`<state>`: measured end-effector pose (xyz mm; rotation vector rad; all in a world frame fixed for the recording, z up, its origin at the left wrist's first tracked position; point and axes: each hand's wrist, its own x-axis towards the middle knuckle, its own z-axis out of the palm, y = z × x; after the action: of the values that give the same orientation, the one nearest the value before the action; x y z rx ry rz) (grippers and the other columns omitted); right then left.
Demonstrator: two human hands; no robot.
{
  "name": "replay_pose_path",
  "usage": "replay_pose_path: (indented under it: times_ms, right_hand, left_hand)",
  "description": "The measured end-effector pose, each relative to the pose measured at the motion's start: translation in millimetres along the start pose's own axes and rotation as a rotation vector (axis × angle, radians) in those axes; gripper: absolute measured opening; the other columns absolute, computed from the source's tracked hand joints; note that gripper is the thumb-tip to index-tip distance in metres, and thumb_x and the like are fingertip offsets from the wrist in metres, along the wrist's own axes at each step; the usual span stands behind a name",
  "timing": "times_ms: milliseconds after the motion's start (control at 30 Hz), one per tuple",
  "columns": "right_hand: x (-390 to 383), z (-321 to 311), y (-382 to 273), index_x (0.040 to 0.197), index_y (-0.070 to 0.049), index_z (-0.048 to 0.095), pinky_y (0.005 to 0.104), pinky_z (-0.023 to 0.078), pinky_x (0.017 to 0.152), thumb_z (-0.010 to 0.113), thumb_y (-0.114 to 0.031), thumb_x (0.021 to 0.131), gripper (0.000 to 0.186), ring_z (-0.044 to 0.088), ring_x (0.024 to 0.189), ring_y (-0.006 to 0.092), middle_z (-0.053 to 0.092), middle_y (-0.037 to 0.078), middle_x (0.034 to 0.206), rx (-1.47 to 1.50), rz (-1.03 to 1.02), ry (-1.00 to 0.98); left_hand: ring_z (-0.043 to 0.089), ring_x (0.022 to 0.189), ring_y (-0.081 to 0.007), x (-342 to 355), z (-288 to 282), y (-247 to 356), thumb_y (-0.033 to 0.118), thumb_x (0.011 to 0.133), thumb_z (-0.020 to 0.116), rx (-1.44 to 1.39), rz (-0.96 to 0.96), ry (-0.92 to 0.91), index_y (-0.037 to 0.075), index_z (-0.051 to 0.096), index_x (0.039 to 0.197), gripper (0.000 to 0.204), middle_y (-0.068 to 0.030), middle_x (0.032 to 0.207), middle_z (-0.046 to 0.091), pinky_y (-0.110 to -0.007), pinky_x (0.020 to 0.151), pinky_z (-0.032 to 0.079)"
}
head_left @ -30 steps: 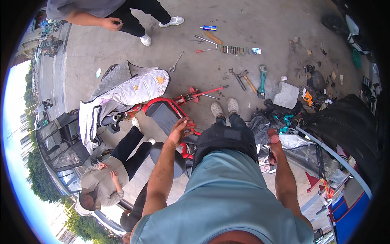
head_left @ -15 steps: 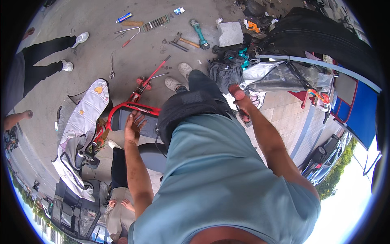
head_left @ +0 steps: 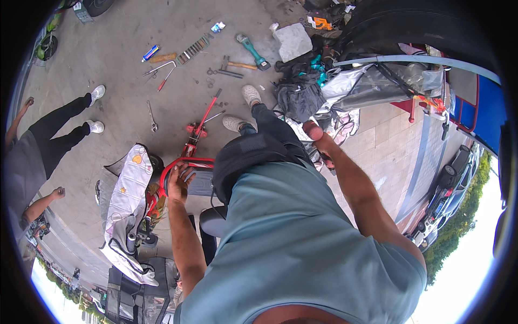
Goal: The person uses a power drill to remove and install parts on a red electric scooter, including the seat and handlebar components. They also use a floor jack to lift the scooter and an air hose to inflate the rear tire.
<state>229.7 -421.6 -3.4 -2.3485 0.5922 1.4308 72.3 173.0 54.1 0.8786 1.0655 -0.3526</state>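
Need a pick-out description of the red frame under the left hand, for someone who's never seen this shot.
Start at the person's teal shirt and follow the forearm to the left hand. It rests on a red tube frame, bent in a loop around a grey panel. Beside it lies a pale patterned cover; only the frame is bright red tubing.

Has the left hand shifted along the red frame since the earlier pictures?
No. The left hand rests on the red frame at the same curved top bar; only the camera view has turned.
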Motion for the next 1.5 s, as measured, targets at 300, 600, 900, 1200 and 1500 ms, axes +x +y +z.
replay_pose_path:
  times_ms: [300,600,900,1200,1500]
  right_hand:
    - [25,8,21,0.097,-0.002,0.065,0.0377,0.05,0.061,0.08,-0.017,0.075,0.031,0.063,0.071,0.0203,0.066,0.008,0.082,0.584,0.123,0.069]
    - [57,91,97,0.086,-0.002,0.065,0.036,0.045,0.05,0.078,-0.011,0.074,0.019,0.057,0.054,0.018,0.06,0.006,0.066,0.632,0.242,0.13]
    - [142,93,46,0.112,-0.005,0.061,0.0329,0.043,0.048,0.072,-0.003,0.076,0.038,0.053,0.053,0.0161,0.056,0.004,0.067,1.112,0.483,0.087]
    - [379,-40,-104,0.125,-0.01,0.061,0.0494,0.054,0.086,0.066,-0.012,0.085,0.04,0.063,0.105,0.0429,0.062,0.019,0.123,-0.219,-0.581,0.959]
    - [472,-68,-180,0.12,-0.006,0.066,0.042,0.051,0.083,0.068,-0.026,0.097,0.03,0.066,0.097,0.0298,0.069,0.015,0.109,-0.282,-0.546,1.186]
  left_hand:
    - [0.058,0.121,-0.0288,29,50,52,0.05,0.092,0.067,0.194,-0.057,-0.023,0.013,0.056,0.132,0.055,-0.0089,0.13,0.06,-0.048,0.103,0.045]
    - [0.063,0.109,-0.0243,92,131,116,0.045,0.091,0.071,0.57,-0.122,-0.025,0.01,0.055,0.134,0.058,-0.0071,0.121,0.064,-0.044,0.096,0.05]
    - [0.065,0.1,-0.0184,460,291,79,0.032,0.091,0.073,1.034,0.083,-0.093,0.009,0.062,0.126,0.043,-0.0051,0.114,0.067,-0.037,0.086,0.052]
    - [0.06,0.123,-0.0362,848,357,42,0.045,0.088,0.066,1.607,0.401,0.066,0.004,0.066,0.124,0.054,-0.0188,0.133,0.063,-0.042,0.105,0.047]
    - [0.056,0.126,-0.0381,988,328,56,0.04,0.088,0.068,1.625,0.761,0.355,0.005,0.051,0.137,0.063,-0.0221,0.125,0.062,-0.044,0.106,0.046]
